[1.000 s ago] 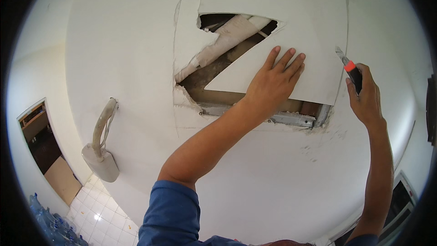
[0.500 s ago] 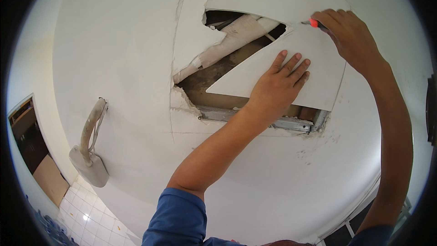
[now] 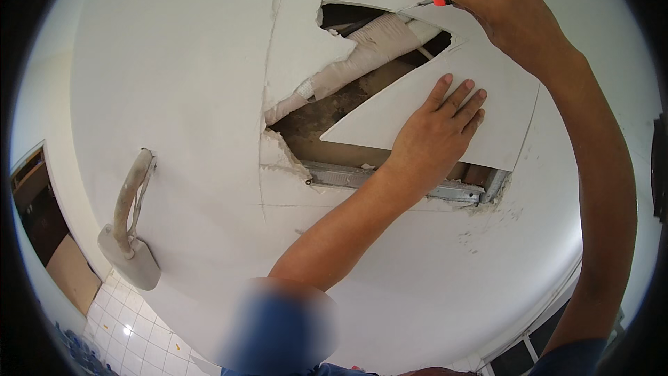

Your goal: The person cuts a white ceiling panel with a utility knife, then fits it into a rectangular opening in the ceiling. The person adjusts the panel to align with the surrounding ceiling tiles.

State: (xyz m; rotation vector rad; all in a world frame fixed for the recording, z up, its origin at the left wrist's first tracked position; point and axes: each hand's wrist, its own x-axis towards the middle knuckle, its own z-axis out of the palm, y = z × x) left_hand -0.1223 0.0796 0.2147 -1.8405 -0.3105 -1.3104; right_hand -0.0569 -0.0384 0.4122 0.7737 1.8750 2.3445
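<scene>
My left hand (image 3: pixel 438 129) lies flat with spread fingers on a pointed white plasterboard piece (image 3: pixel 390 111) beside a jagged opening. Up and to the right, my right hand (image 3: pixel 504 17) is closed round a utility knife (image 3: pixel 438 0) with an orange-red and black handle. Its thin grey blade points left, at the board near the opening's upper edge; whether the tip has gone into the board I cannot tell. Inside the opening (image 3: pixel 362 90) runs a wrapped, pale pipe (image 3: pixel 369 52), with dark space around it. A metal channel (image 3: pixel 341 175) spans the lower edge.
Pencil-like lines and cracks mark the white board surface (image 3: pixel 188 97) around the opening. At left a bent pipe with wires (image 3: pixel 129 195) hangs down to a pale box-like fitting (image 3: pixel 132 263). Far below are a doorway (image 3: pixel 38 209), white floor tiles (image 3: pixel 132 320) and several blue bottles (image 3: pixel 76 351).
My right hand has moved up and left with the knife, from beside the opening's right corner to its upper edge. The left hand stays on the board piece. The view has shifted slightly.
</scene>
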